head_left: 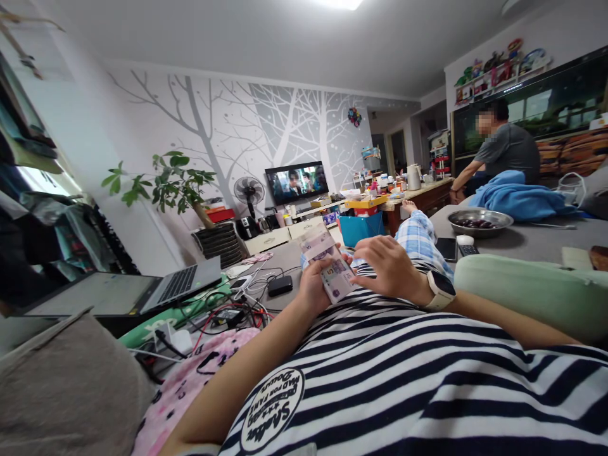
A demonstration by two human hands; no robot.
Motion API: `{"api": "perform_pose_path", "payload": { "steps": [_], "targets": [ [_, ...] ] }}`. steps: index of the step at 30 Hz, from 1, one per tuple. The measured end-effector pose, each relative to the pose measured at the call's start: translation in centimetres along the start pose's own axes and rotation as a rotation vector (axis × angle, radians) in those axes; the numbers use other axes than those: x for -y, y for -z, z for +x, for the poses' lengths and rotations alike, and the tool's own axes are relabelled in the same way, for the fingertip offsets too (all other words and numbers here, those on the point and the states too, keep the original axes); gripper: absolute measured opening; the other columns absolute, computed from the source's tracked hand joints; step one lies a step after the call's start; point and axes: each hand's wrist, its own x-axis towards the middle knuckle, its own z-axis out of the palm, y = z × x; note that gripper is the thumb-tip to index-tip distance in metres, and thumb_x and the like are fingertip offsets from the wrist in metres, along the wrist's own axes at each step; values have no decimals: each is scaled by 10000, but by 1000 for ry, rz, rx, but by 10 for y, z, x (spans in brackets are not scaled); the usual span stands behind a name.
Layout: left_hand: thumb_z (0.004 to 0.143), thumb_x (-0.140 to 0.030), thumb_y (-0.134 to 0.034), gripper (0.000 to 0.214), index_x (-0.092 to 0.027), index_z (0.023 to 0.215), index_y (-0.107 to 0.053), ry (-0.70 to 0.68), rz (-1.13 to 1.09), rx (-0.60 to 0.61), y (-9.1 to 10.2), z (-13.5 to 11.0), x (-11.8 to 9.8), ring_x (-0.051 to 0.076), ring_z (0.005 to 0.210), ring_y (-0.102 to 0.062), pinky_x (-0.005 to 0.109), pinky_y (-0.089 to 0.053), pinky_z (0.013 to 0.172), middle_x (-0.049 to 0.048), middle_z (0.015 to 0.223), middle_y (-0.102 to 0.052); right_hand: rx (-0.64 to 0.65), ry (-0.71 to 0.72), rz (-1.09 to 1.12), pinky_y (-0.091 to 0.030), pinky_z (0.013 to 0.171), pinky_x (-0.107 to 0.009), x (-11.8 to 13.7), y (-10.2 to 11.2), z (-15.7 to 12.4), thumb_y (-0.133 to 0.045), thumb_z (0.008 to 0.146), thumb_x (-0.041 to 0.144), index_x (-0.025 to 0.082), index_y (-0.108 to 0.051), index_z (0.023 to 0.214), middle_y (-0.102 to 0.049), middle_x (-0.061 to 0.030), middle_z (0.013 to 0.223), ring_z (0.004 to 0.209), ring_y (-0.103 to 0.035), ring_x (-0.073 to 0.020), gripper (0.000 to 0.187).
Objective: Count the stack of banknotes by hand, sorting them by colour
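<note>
One banded stack of banknotes (336, 273) lies in the left hand (313, 282), tilted, its upper end toward eleven o'clock and its lower end toward five, above a striped shirt (389, 373). The left hand is pinching it, thumb laid over the top note, fingertips showing at the far edge. At three o'clock of the stack is the right hand (392, 266), its fingers loosely curled and apart from the thumb, which reaches the notes; whether that thumb presses on them is hard to tell from this angle. A white-strapped watch (439, 290) circles the right wrist.

At nine o'clock a black box (280, 285) lies near tangled cables (251, 310), with an open laptop (178, 284) farther out; a pink cloth (204, 380) spreads at eight. Toward one o'clock stands a blue container (363, 229), with a crowded tabletop (437, 184) beyond. Between two and three, a metal bowl (500, 221) holds dark fruit (477, 223); a green cushion (522, 297) rests at three. Farther off at two, another person (513, 152) sits beyond heaped blue cloth (517, 195). A lit television (297, 183) shows at eleven, a leafy plant (178, 180) at ten.
</note>
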Motion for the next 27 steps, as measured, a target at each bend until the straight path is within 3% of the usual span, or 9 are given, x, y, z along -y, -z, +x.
{"api": "perform_pose_path", "payload": {
  "steps": [3, 8, 12, 21, 27],
  "targets": [
    [679, -142, -544, 479, -162, 1153, -611, 44, -43, -59, -11, -5, -3, 128, 632, -634, 241, -522, 629, 47, 820, -696, 47, 347, -122, -249, 1061, -462, 5, -8, -3, -514, 913, 412, 217, -564, 1236, -568, -97, 1317, 1220, -460, -283, 381],
    [724, -124, -478, 468, -176, 1173, -600, 78, -127, -20, -24, -15, -13, 130, 648, -647, 195, -502, 552, 52, 780, -679, -85, 584, -437, -296, 1049, -449, 5, -20, -2, -421, 969, 264, 167, -560, 1248, -575, -69, 1335, 1254, -451, -229, 327],
    [737, -121, -459, 443, -148, 1151, -611, 90, -167, -1, -25, -17, -16, 139, 667, -658, 181, -492, 522, 70, 776, -682, -108, 626, -506, -343, 1031, -426, 5, -18, -1, -407, 962, 166, 129, -575, 1226, -600, -80, 1303, 1241, -468, -206, 315],
    [705, -152, -476, 400, -92, 1065, -642, 186, -180, 8, -22, -16, -15, 144, 654, -649, 193, -500, 527, 94, 777, -693, -99, 619, -457, -346, 1019, -428, 4, -18, -2, -444, 963, 188, 148, -577, 1219, -597, -59, 1314, 1214, -491, -207, 291],
    [693, -138, -456, 454, -101, 1111, -629, 167, -151, -4, -22, -15, -12, 157, 638, -653, 236, -523, 551, 89, 791, -702, -121, 583, -365, -338, 1020, -392, 1, -21, -2, -473, 960, 218, 193, -613, 1158, -627, -31, 1271, 1165, -522, -180, 244]
  ]
}}
